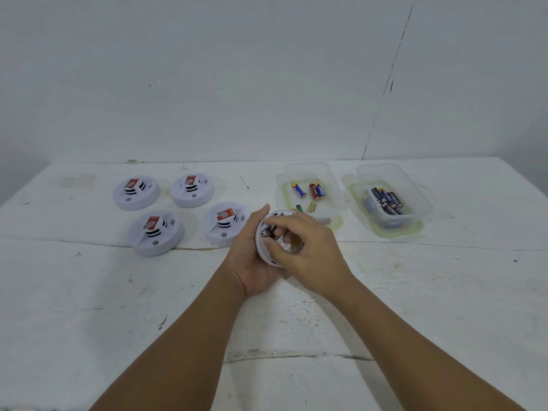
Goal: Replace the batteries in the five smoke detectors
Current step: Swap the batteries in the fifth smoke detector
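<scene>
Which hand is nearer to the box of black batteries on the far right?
The right hand. It works at the held smoke detector, and the box of black batteries lies off to its right. The left hand cups the detector from the other side, farther away.

A single head-worn camera is looking forward and down over the white counter [89,292] toward the wall [237,69] behind it. It is sitting close above the person's forearms, which are reaching in from the bottom edge. The wide-angle lens is bending the counter's far edge slightly.
</scene>
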